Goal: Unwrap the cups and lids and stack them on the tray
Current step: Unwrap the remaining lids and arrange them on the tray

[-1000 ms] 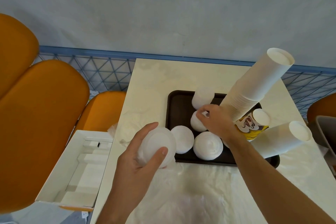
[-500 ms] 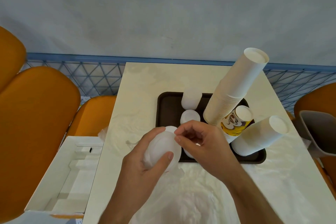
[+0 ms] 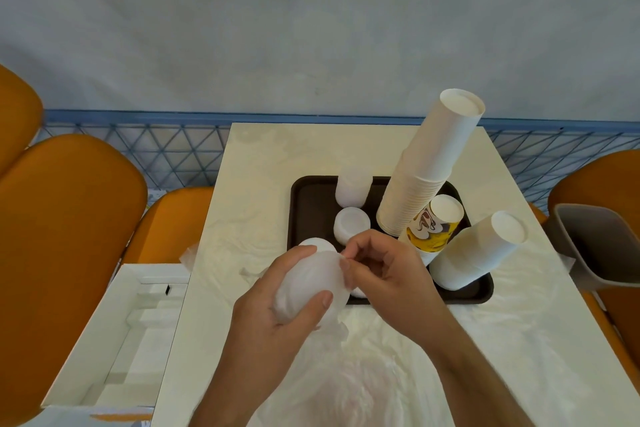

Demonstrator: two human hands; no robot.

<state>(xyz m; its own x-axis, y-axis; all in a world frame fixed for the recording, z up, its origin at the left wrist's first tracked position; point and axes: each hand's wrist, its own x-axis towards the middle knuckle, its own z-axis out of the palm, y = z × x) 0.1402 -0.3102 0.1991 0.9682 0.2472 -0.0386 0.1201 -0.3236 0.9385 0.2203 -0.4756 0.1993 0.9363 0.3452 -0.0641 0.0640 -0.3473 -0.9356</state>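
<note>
My left hand (image 3: 273, 308) grips a stack of white lids in clear plastic wrap (image 3: 311, 282) just in front of the dark brown tray (image 3: 308, 204). My right hand (image 3: 377, 267) pinches the wrap at the stack's upper right edge. On the tray stand two white lid stacks (image 3: 351, 224), a tall leaning stack of white paper cups (image 3: 429, 166), a yellow printed cup (image 3: 433, 225) and a shorter stack of white cups (image 3: 478, 250) lying tilted. More lids behind my hands are mostly hidden.
Crumpled clear plastic (image 3: 346, 385) lies on the cream table (image 3: 263, 163) near me. An open white box (image 3: 114, 333) sits at the left edge. Orange chairs (image 3: 65, 218) flank the table, a grey bin (image 3: 599, 246) is at the right, a blue mesh rail (image 3: 138, 146) behind.
My right hand left the lid stacks on the tray and came back to the wrapped stack in my left hand, where it now pinches the wrap.
</note>
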